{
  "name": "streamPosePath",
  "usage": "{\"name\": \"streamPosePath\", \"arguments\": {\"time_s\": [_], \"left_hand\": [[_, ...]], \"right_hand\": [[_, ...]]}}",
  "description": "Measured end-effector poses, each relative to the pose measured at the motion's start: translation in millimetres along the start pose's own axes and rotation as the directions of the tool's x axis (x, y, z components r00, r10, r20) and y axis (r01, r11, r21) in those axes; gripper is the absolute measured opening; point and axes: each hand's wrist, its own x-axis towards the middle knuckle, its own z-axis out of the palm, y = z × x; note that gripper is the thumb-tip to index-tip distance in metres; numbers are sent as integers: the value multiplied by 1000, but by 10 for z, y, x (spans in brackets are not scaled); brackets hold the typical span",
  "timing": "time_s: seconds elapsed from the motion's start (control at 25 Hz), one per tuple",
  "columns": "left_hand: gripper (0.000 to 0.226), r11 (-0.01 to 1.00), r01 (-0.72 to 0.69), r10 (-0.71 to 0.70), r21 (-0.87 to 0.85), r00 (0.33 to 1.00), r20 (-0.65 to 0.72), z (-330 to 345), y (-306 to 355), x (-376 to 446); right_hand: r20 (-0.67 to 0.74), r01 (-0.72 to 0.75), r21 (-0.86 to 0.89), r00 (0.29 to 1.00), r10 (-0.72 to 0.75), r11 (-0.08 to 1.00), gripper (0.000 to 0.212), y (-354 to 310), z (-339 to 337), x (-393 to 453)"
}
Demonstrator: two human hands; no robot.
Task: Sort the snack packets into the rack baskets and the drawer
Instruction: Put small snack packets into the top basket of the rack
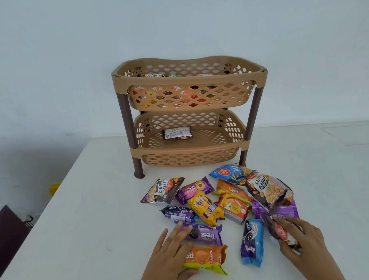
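Note:
A tan two-tier rack [189, 80] on brown legs stands at the back of the white table. Its top basket holds several packets; the bottom basket [189, 148] holds one dark packet [176, 133]. Several snack packets lie spread in front of the rack. My left hand [168, 253] rests on the orange Treat packet [206, 258], thumb under its near edge and fingertips touching the purple Treat packet [204, 234]. My right hand [302, 238] grips a dark brown peanut packet [280, 231]. A blue biscuit packet [252, 242] lies between my hands.
The white table [86, 223] has its left edge running diagonally from the rack toward the near left. Beyond that edge sit a dark piece of furniture [5, 240] and a small yellow object [55, 188]. A pale wall stands behind the rack.

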Motion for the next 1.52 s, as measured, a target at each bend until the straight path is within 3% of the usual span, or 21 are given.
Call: {"name": "streamPosePath", "arguments": {"time_s": [0.16, 0.24, 0.36, 0.52, 0.8, 0.96, 1.12, 1.28, 1.4, 1.52], "left_hand": [[55, 996, -49, 58, 78, 992, -116, -86, -71, 96], [49, 995, -88, 96, 53, 977, -189, -202, -98, 193], [48, 989, -150, 143, 9, 926, -349, -532, -167, 457], [48, 978, -198, 208, 73, 849, -486, -1151, -314, 978], [51, 966, -176, 255, 187, 755, -604, -2140, -464, 1788], [54, 983, -80, 166, 163, 757, -631, -2497, -519, 2381], [49, 993, 111, -70, 41, 833, -549, -2553, -623, 3110], [55, 963, 263, -269, -60, 924, -273, -2360, -708, 3553], [61, 963, 265, -267, -40, 962, -60, -2295, -738, 3773], [54, 988, 153, -153, 5, 985, 74, -2258, -653, 3965]], "right_hand": [[-26, 13, 43, 1000, -12, 999, 63, -104, -132, 74], [-51, 48, 66, 998, -45, 997, 63, -204, -247, 159], [-103, 101, 97, 991, -91, 990, 58, -420, -474, 369], [-188, 265, 50, 949, -251, 963, 58, -765, -866, 890], [-375, 481, -41, 805, -460, 876, 56, -1379, -1597, 1874], [-420, 505, 14, 786, -453, 863, 54, -1700, -1940, 2580], [-364, 421, 98, 859, -361, 902, 54, -1945, -1939, 3230], [-323, 306, 234, 920, -223, 923, 53, -1953, -1767, 3623], [-290, 275, 312, 939, -184, 910, 49, -1899, -1677, 3915], [-161, 263, 265, 961, -226, 928, 44, -1882, -1577, 4191]]}}
